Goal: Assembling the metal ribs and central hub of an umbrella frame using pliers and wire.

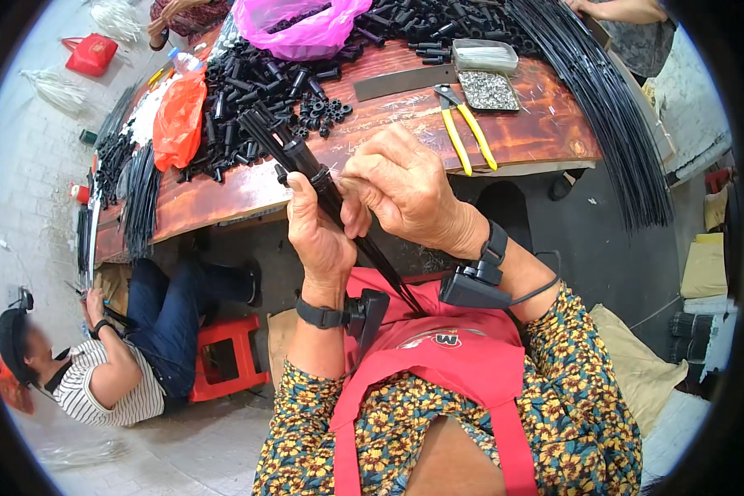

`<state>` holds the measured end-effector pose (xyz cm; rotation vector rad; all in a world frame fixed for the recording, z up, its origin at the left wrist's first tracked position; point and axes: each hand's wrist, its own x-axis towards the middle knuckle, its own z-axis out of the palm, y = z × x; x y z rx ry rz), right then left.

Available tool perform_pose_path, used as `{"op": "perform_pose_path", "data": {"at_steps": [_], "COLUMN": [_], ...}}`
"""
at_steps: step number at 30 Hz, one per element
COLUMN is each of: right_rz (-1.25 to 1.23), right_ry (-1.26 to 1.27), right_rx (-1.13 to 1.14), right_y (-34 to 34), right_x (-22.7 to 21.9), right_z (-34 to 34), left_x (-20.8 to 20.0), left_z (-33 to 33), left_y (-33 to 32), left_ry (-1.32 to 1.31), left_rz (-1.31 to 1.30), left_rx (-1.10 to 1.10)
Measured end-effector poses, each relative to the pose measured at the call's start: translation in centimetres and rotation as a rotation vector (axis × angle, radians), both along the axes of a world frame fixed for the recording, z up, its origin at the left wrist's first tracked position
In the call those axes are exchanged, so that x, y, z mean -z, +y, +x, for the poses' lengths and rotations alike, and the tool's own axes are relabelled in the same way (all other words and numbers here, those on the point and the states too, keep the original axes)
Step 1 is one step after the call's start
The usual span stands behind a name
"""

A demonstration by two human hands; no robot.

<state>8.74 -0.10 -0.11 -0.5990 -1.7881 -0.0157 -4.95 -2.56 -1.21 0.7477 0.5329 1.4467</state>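
Observation:
My left hand (318, 236) is wrapped round a bundle of thin black rods (372, 262). The rods slant from above the table's near edge down to my red apron, and a black tubular fitting (302, 155) sits near their upper end. Against the same bundle, my right hand (409, 182) is closed in a pinch beside the fitting. Whatever lies between its fingertips is too small to make out. Beyond my hands, a pair of yellow-handled pliers (465, 128) and a flat grey metal bar (409, 83) lie on the reddish wooden table (546, 124).
Black tubular parts (264, 78) are heaped behind the bundle, beside an orange bag (179, 120) and a pink bag (298, 29). Small metal pieces fill a tray (489, 91). Long black rods (608, 116) overhang the right edge. A co-worker (112, 376) sits at left; others stand beyond the table.

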Motion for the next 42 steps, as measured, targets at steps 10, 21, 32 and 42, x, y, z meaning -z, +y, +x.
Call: {"op": "perform_pose_path", "data": {"at_steps": [10, 21, 32, 42], "right_rz": [-1.337, -0.665, -1.221, -0.652], "right_ry": [0.380, -0.483, 0.745, -0.318], "right_rx": [-0.727, 0.835, -0.636, 0.237], "right_y": [0.1, 1.0, 0.2, -4.7], "right_x": [-2.1, 2.0, 0.9, 2.2], "right_z": [2.1, 9.6, 10.9, 4.2], "left_x": [0.7, 0.0, -0.6, -0.8], "left_z": [0.5, -0.2, -0.8, 1.3], "left_y": [0.3, 0.2, 0.7, 0.8], "left_ry": [0.010, 0.057, 0.088, 0.202], "left_rz": [-0.030, 0.017, -0.137, -0.192], "left_rx": [0.070, -0.019, -0.008, -0.060]}}
